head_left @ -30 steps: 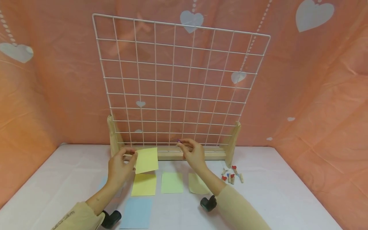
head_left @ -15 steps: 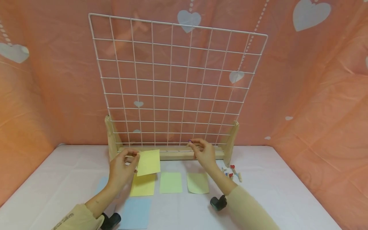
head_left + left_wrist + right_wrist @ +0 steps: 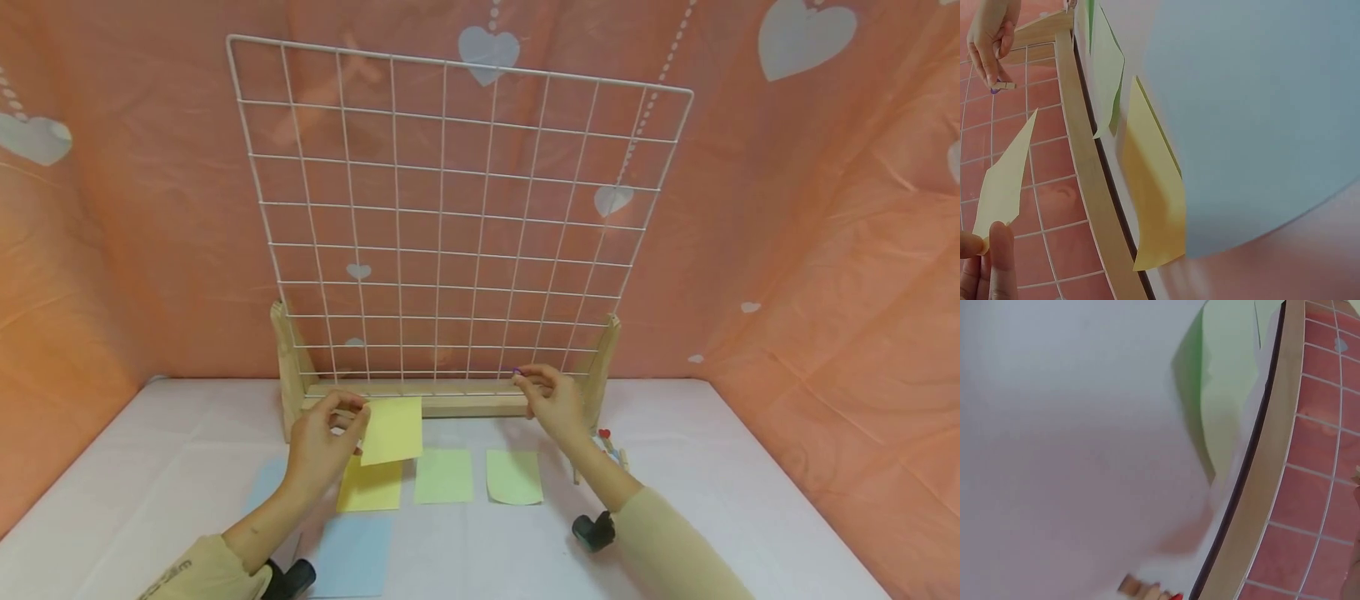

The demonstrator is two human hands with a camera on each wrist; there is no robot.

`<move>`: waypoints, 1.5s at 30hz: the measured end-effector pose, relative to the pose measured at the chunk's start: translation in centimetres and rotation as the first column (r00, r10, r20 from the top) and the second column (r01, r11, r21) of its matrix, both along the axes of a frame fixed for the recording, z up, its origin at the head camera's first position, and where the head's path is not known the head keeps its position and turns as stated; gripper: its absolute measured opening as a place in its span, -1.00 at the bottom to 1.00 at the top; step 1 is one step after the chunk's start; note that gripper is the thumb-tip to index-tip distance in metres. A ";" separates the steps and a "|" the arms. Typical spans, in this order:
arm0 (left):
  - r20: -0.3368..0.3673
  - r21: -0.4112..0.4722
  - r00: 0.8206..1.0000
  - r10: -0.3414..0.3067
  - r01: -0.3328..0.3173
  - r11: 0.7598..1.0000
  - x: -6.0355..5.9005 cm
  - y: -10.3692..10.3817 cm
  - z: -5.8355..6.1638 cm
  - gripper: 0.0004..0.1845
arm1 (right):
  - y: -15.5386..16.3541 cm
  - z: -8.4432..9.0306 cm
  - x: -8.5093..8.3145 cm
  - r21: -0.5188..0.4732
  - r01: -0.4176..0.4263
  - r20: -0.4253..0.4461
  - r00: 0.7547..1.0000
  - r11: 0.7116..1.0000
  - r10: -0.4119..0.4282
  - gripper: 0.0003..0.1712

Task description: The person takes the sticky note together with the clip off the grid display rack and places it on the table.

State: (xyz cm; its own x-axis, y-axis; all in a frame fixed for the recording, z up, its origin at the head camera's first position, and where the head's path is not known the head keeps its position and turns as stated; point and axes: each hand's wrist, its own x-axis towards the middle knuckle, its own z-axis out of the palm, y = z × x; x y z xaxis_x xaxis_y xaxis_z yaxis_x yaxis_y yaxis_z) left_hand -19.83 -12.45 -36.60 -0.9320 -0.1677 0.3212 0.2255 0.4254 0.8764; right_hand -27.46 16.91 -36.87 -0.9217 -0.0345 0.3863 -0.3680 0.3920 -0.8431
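My left hand (image 3: 322, 442) pinches a yellow sticky note (image 3: 393, 429) by its left edge. The note is lifted in front of the rack's wooden base, above a second yellow note (image 3: 369, 487) on the table. In the left wrist view, thumb and fingertips grip the held note's lower end. My right hand (image 3: 558, 407), before the lower right of the white wire grid (image 3: 457, 208), pinches a small wooden clothespin (image 3: 1005, 85) with a purple decoration. At the right edge of the right wrist view, only a sliver of that hand shows.
Two pale green notes (image 3: 444, 477) (image 3: 514, 477) lie right of the yellow one. Blue notes (image 3: 352, 554) lie nearer and to the left. Several clothespins, one with a red heart (image 3: 604, 433), lie partly hidden behind the right forearm. Wooden feet (image 3: 288, 367) hold the grid upright.
My right hand has moved right with its clothespin, away from the left hand. The left hand and its yellow note have shifted slightly right and down. The head view has turned a little.
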 end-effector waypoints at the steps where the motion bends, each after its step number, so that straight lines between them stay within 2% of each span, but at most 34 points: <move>1: 0.004 0.002 1.000 -0.007 0.007 1.000 0.1 0.0 0.0 -0.89 | 0.2 0.0 0.0 0.005 0.000 -0.004 1.000 1.000 0.000 -0.77; 8: 0.037 0.001 0.998 -0.044 0.044 0.999 0.5 0.1 -0.3 -0.88 | 1.7 -0.6 0.1 0.052 -0.004 -0.015 1.000 0.999 0.005 -0.77; 14: 0.062 -0.004 0.996 -0.066 0.067 0.998 0.9 0.6 -0.5 -0.91 | 2.9 -1.1 0.2 0.046 -0.006 0.049 0.999 0.999 0.003 -0.76; 17: 0.074 0.005 0.995 -0.072 0.072 0.997 1.0 0.8 -0.7 -0.92 | 3.4 -1.1 0.3 0.066 0.016 0.072 0.997 0.998 -0.021 -0.75; 25: 0.089 0.010 0.992 -0.095 0.094 0.996 1.2 1.2 -1.0 -0.90 | 4.2 -1.3 0.5 0.111 0.056 0.069 0.996 0.992 -0.063 -0.77; 32: 0.121 0.008 0.986 -0.115 0.115 0.993 1.4 1.6 -1.2 -0.90 | 4.8 -1.9 0.7 0.137 0.102 0.117 0.986 0.985 -0.118 -0.78; 40: 0.148 0.018 0.979 -0.139 0.137 0.990 1.7 2.1 -1.7 -0.93 | 5.7 -2.2 0.9 0.238 0.114 0.115 0.983 0.965 -0.144 -0.80; 45: 0.199 0.046 0.965 -0.170 0.164 0.985 2.0 2.3 -2.1 -0.92 | 6.2 -2.2 1.0 0.299 0.094 0.131 0.982 0.949 -0.139 -0.80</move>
State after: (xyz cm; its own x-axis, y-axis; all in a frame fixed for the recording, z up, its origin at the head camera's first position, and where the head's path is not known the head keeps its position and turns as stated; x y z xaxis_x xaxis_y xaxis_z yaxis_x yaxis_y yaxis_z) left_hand -17.86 -10.12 -38.68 -0.9926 -0.0110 0.1210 0.1084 0.3703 0.9226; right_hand -26.48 23.14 -39.12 -0.9721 -0.0138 0.2343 -0.1847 0.6607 -0.7276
